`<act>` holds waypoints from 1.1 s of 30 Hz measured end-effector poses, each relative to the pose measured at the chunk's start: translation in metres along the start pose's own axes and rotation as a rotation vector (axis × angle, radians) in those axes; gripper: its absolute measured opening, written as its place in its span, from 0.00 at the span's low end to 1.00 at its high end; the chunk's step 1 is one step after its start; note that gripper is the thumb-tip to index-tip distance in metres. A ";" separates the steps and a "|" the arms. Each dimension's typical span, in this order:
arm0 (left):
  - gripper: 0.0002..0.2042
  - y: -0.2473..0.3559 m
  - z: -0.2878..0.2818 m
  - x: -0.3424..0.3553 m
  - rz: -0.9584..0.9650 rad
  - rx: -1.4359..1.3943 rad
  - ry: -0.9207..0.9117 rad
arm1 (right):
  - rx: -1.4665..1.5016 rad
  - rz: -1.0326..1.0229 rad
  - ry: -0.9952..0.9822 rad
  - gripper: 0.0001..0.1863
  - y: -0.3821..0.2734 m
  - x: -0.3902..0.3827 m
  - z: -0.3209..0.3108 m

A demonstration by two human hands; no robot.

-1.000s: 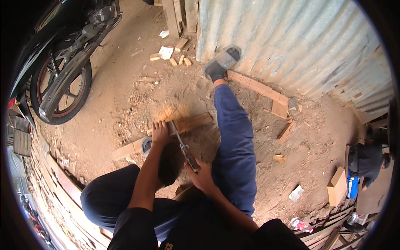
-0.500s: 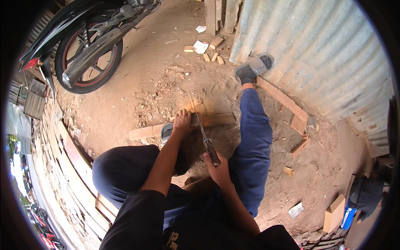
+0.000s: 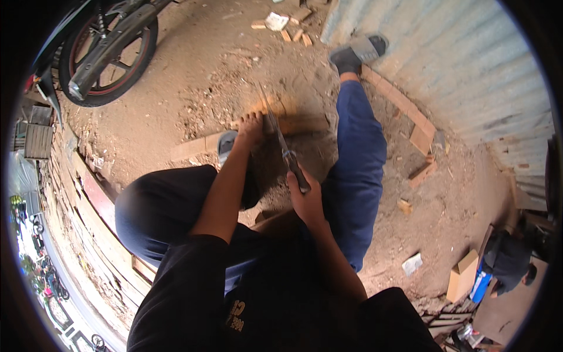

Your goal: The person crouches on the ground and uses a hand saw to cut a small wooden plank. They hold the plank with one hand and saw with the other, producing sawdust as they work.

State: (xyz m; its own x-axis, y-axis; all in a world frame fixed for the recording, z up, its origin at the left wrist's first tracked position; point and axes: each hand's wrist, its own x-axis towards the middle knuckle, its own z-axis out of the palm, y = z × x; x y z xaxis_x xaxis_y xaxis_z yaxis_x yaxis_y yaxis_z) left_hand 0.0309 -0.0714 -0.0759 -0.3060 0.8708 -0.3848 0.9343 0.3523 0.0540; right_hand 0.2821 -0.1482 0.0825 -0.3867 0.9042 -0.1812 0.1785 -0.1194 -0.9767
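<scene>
My right hand [image 3: 306,196] is closed around the dark handle of a handsaw [image 3: 282,139]. Its narrow blade points away from me, crossing a wooden plank [image 3: 302,123] near the ground. Just left of the blade, my left hand [image 3: 251,128] grips the wood, fingers curled over its far edge. Beside that hand, my sandalled left foot [image 3: 226,144] rests by a flat pale board [image 3: 190,149]. Orange-yellow sawdust [image 3: 282,105] lies on the soil beyond the cut. How deep the blade sits in the wood cannot be made out.
A motorcycle wheel [image 3: 111,64] stands at the far left. Small wood offcuts [image 3: 296,35] lie ahead, near a corrugated metal wall [image 3: 434,76]. Bricks [image 3: 399,100] line the wall's foot. At the lower right, a person [image 3: 509,258] bends near a cardboard box [image 3: 463,276].
The view has tilted, so everything sits higher in the picture. Both hands keep their hold, and the saw stays across the wood. More of the person at the lower right shows.
</scene>
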 end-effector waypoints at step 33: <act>0.40 -0.008 -0.006 0.016 -0.015 -0.010 -0.103 | -0.228 0.015 -0.040 0.24 -0.054 -0.065 -0.025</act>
State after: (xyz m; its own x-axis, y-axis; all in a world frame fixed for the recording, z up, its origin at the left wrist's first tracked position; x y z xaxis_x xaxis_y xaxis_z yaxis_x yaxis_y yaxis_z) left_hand 0.0175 -0.0584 -0.0766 -0.2988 0.8260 -0.4780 0.9280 0.3683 0.0565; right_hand 0.3205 -0.1899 0.1503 -0.4175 0.8853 -0.2047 0.3825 -0.0331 -0.9234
